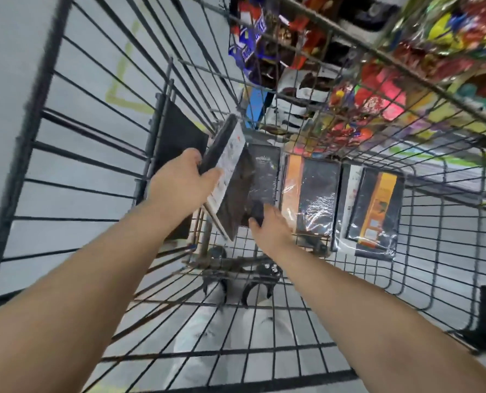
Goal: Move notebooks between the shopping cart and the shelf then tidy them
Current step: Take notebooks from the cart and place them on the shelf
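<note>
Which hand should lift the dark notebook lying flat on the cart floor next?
Right. The right hand curls round the near edge of the dark notebook; the left hand is occupied, gripping a tilted stack of notebooks.

In the grey wire shopping cart (42,89), the left hand (179,185) grips a tilted stack of black and white notebooks (228,161). Just right of that grip, the right hand (267,229) holds a flat black notebook (264,177) on the cart floor. A plastic-wrapped orange-and-black notebook (311,194) lies beside it, and another wrapped notebook (375,208) lies farther right.
</note>
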The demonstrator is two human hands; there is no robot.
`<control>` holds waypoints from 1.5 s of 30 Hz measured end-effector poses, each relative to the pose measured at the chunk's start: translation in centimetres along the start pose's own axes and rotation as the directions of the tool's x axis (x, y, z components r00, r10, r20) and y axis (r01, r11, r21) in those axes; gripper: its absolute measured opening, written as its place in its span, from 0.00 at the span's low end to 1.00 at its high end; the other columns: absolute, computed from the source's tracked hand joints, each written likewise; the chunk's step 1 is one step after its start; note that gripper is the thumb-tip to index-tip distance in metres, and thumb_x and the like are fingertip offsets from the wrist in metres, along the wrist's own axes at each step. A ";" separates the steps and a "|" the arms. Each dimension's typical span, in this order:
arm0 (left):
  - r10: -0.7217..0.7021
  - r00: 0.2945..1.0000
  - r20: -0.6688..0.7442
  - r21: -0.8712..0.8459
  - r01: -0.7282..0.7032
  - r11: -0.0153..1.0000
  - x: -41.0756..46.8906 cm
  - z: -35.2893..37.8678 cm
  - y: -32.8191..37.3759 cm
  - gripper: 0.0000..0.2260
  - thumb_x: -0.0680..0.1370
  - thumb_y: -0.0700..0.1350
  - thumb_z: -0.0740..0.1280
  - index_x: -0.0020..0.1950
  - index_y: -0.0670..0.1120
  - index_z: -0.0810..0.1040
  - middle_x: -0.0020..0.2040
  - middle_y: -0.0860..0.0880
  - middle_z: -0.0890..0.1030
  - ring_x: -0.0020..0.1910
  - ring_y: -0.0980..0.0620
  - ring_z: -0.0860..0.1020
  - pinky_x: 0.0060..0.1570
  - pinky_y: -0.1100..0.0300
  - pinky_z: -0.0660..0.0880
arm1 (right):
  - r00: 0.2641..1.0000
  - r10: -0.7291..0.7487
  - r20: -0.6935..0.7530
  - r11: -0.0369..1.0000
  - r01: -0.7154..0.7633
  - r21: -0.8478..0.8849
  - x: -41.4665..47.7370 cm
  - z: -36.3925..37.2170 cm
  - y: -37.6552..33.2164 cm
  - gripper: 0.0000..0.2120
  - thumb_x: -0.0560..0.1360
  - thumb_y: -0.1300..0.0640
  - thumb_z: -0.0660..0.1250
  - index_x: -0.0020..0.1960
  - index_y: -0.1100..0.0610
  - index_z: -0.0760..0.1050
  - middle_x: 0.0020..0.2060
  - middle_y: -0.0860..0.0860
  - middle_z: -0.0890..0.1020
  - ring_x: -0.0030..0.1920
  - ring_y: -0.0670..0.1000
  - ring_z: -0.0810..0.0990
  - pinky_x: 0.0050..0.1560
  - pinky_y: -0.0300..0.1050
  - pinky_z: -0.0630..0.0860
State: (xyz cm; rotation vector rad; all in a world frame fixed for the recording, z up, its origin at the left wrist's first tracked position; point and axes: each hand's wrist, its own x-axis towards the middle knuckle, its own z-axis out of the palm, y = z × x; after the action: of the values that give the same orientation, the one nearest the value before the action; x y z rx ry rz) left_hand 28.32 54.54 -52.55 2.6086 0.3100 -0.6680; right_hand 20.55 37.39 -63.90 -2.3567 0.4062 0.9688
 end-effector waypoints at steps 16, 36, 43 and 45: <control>0.271 0.962 -0.044 0.420 -0.228 0.878 0.0 -2.8 0.9 0.14 0.80 0.56 0.59 0.49 0.46 0.62 0.32 0.50 0.66 0.31 0.47 0.66 0.26 0.58 0.58 | 0.822 0.560 -0.099 0.803 -0.510 0.307 4.5 4.8 -4.2 0.41 0.70 0.46 0.71 0.73 0.59 0.53 0.67 0.62 0.67 0.66 0.61 0.68 0.64 0.54 0.68; 0.168 0.976 -0.140 -0.089 -0.182 0.979 -8.3 -10.2 3.4 0.17 0.77 0.58 0.63 0.47 0.43 0.71 0.38 0.47 0.74 0.41 0.44 0.72 0.37 0.54 0.66 | 0.903 0.281 -0.325 0.845 -0.073 0.530 -14.8 -11.9 -1.8 0.24 0.73 0.46 0.70 0.62 0.57 0.72 0.39 0.52 0.78 0.44 0.56 0.78 0.46 0.46 0.74; 0.334 0.933 -0.133 -0.201 -0.355 0.913 -12.6 -11.2 10.4 0.16 0.77 0.59 0.62 0.44 0.46 0.71 0.34 0.52 0.72 0.32 0.50 0.74 0.34 0.54 0.65 | 0.781 0.427 -0.456 0.721 0.011 0.693 -23.2 -17.4 3.5 0.29 0.69 0.39 0.69 0.63 0.55 0.73 0.55 0.53 0.81 0.54 0.55 0.79 0.56 0.52 0.76; 0.367 0.922 -0.123 -0.266 -0.387 0.883 -13.5 -10.7 12.8 0.15 0.77 0.59 0.63 0.44 0.47 0.73 0.37 0.49 0.75 0.36 0.49 0.75 0.39 0.52 0.70 | 0.736 0.441 -0.513 0.704 0.070 0.706 -25.5 -19.0 5.5 0.19 0.71 0.43 0.71 0.55 0.56 0.77 0.47 0.52 0.82 0.49 0.55 0.80 0.52 0.51 0.76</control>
State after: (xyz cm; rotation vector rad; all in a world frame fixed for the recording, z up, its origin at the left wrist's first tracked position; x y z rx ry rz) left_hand 25.01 46.65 -32.87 2.3193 -0.0826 -0.3651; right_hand 10.70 23.33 -36.57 -1.8565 1.1124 -0.0522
